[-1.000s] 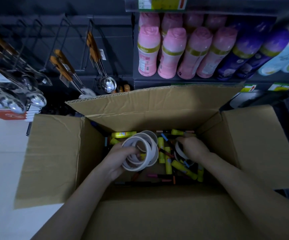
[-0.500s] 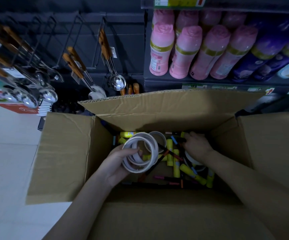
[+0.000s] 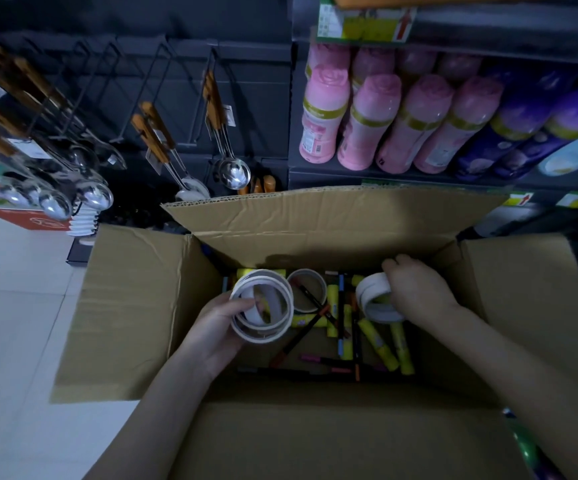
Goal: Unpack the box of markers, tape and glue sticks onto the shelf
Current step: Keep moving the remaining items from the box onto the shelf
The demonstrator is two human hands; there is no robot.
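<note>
Where the box stands: the cardboard box (image 3: 142,306) sits open on the pale floor (image 3: 14,306), right in front of the dark shelf (image 3: 419,181), with its flaps folded outward
Left hand: the left hand (image 3: 218,327) reaches into the left part of the box and holds a stack of tape rolls (image 3: 263,306), white and set face to face; a digit is hooked through the hollow centre and the rest of the hand wraps the outer rim
Right hand: the right hand (image 3: 415,292) is at the right side of the box, fingers curled round a second bunch of white tape (image 3: 376,299) (two rolls, as far as the dim light lets me count), held above the clutter
Loose roll: one single tape roll (image 3: 306,289) lies flat on the box bottom between the two hands, touched by neither
Glue sticks: yellow glue sticks (image 3: 377,344) lie scattered across the bottom, mostly in the middle and right
Markers: thin markers (image 3: 341,306) with coloured caps are crossed over and among the glue sticks
Shelf goods: pink bottles (image 3: 367,123) and purple bottles (image 3: 523,133) stand in rows on the shelf behind the box
Left display: metal ladles (image 3: 234,171) with wooden handles hang from hooks
</note>
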